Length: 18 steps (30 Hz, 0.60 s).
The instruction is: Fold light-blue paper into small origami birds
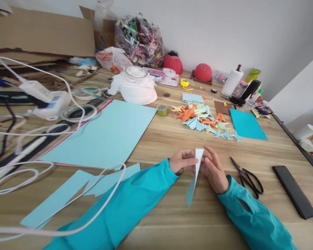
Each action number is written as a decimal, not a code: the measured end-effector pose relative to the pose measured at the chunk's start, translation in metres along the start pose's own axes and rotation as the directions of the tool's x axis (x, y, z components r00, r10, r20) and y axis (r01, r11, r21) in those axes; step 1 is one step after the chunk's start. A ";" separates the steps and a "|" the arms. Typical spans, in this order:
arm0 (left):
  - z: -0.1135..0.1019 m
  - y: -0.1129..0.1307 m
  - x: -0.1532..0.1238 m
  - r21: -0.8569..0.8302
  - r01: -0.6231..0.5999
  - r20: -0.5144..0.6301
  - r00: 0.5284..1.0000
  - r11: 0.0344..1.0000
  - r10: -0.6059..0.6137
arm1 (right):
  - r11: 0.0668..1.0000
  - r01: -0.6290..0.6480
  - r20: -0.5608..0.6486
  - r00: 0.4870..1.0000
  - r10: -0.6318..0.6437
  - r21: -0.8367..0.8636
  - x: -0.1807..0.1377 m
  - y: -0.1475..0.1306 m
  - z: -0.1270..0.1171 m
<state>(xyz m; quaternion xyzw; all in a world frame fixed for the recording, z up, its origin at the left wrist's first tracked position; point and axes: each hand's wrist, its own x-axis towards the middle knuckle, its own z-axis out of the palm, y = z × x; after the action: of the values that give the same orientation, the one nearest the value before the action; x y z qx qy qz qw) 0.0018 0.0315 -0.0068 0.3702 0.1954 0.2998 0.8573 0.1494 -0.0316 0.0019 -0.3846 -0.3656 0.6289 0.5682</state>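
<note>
A narrow folded piece of light blue paper [193,180] stands on edge above the table, its pointed lower end towards me. My left hand [183,161] pinches it near the top, thumb on the near face. On the other side my right hand [214,171] has its thumb and fingers closed at the paper's upper edge, the index finger partly raised. Some fingertips are hidden behind the paper. Black-handled scissors [246,176] lie right of my right hand. Beyond both hands is a pile of folded paper cranes [198,116] in blue, orange and yellow.
A large light blue sheet [104,130] and cut paper strips [59,196] lie left, crossed by a white cable [104,211]. A black phone-like slab [294,191] is at right. Farther back are a bright blue sheet [247,124], a thread spool [162,110] and a power strip [53,104].
</note>
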 end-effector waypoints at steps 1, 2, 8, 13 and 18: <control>0.001 0.000 0.000 0.031 0.003 -0.004 1.000 1.000 -0.003 | 0.999 0.028 0.018 0.999 -0.027 -0.021 -0.001 0.001 -0.001; 0.003 0.000 0.000 0.056 0.003 -0.005 1.000 0.998 -0.003 | 0.997 0.059 0.039 0.998 -0.057 -0.053 -0.002 0.001 -0.001; 0.008 0.000 0.001 0.114 -0.007 -0.079 0.997 0.993 0.016 | 0.945 0.181 0.125 0.980 -0.152 -0.271 -0.004 -0.002 -0.002; 0.009 -0.003 0.003 0.144 -0.026 -0.062 0.997 0.989 0.035 | 0.938 0.140 0.097 0.989 -0.115 -0.317 -0.003 -0.005 -0.001; 0.008 -0.006 0.004 0.194 -0.037 -0.055 0.997 0.980 0.049 | 0.945 0.143 0.125 0.986 -0.111 -0.293 -0.004 -0.005 -0.001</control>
<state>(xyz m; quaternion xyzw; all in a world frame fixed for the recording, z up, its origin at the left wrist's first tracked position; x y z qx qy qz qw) 0.0113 0.0268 -0.0062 0.4464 0.2411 0.3088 0.8045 0.1522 -0.0348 0.0061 -0.4080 -0.5112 0.5475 0.5219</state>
